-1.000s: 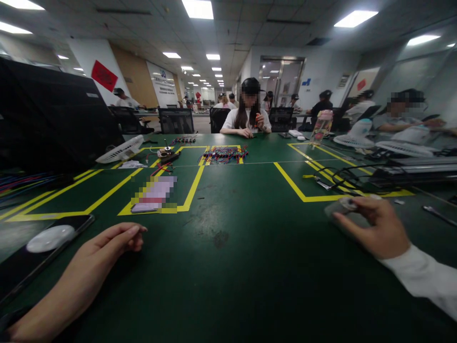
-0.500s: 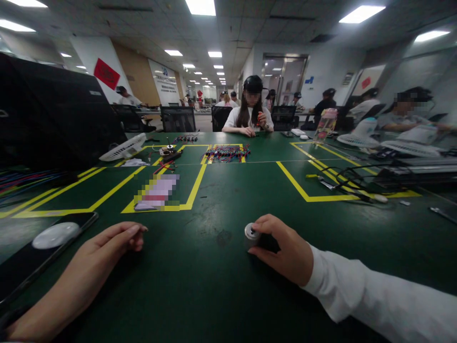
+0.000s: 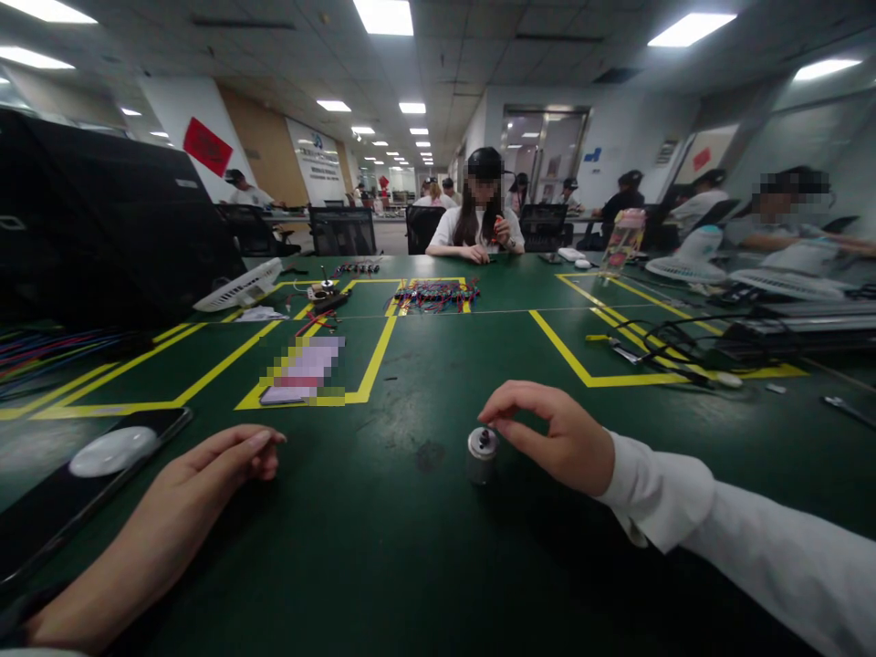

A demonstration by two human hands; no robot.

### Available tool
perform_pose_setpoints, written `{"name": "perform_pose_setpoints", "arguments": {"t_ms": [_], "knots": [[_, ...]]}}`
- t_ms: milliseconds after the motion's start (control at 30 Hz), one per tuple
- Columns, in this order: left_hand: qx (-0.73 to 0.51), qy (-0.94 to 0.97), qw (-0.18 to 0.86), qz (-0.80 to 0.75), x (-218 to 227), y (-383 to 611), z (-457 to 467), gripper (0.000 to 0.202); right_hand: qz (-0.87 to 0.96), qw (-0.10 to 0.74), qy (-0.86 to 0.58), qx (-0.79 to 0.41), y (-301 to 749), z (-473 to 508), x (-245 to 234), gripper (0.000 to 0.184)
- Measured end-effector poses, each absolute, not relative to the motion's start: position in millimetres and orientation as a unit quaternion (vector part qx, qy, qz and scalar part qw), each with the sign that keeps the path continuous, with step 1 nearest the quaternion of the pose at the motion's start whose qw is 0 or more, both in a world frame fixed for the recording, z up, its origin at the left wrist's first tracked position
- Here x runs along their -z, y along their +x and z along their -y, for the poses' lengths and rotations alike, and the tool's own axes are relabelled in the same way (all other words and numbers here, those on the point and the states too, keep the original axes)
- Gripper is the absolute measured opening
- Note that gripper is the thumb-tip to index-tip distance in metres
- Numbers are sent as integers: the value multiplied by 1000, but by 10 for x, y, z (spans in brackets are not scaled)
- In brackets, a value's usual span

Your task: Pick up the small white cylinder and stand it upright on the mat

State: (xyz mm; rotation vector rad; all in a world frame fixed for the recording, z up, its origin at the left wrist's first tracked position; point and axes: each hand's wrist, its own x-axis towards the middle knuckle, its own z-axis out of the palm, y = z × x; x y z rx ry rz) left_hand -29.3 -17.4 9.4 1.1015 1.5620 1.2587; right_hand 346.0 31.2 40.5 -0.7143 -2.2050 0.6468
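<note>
A small silver metal cylinder [image 3: 483,464], which looks like a small motor with a dark nub on top, stands upright on the green table. My right hand [image 3: 557,438] hovers just above and to the right of it. The thumb and index finger are curved and slightly apart, close over its top, and nothing shows between them. My left hand [image 3: 219,461] rests to the left, thumb and fingers pressed together; anything in that pinch is too small to make out. It is nearest a dark phone-like slab [image 3: 41,506] with a white mouse [image 3: 115,451] on it.
Beyond my hands lie a blurred-out phone [image 3: 305,370], a tangle of wired parts [image 3: 438,294] and a small device with red wires [image 3: 327,297]. Black cables [image 3: 657,338] and a pink-lidded bottle [image 3: 624,242] are at right. A co-worker [image 3: 479,219] sits opposite.
My right hand has let go of the cylinder and lifted up and slightly right. The cylinder stays standing in place. My left hand has hardly moved.
</note>
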Motion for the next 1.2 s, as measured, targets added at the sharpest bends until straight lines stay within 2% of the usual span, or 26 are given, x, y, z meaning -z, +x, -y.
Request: {"name": "perform_pose_setpoints", "arguments": {"t_ms": [133, 333, 400, 567, 700, 833, 933, 1000, 1100, 1200], "knots": [[-500, 435, 424, -617, -106, -284, 181, 22, 868, 327, -277, -252, 3385, -289, -452, 12], [-508, 420, 435, -614, -100, -304, 198, 22, 801, 444, -342, -213, 3537, -297, -496, 20], [-509, 417, 437, -613, -94, -314, 199, 21, 808, 419, -363, -200, 3655, -293, -395, 20], [-507, 417, 443, -611, -61, -345, 195, 19, 859, 290, -378, -189, 3804, -216, -13, 16], [-509, 417, 452, -602, -36, -376, 190, 19, 868, 257, -390, -166, 3772, -156, 39, 14], [-509, 418, 449, -603, -43, -372, 184, 20, 846, 283, -388, -232, 3801, -194, -20, 21], [-507, 418, 442, -611, -73, -340, 188, 21, 785, 334, -401, -334, 3840, -269, -27, 22], [-504, 421, 436, -615, -94, -315, 193, 21, 762, 367, -409, -342, 3819, -290, -19, 21], [-501, 432, 424, -619, -109, -294, 198, 22, 797, 400, -376, -253, 3688, -242, -12, 38], [-497, 435, 422, -621, -98, -304, 195, 23, 840, 379, -330, -203, 3505, -167, -16, 53]]}}
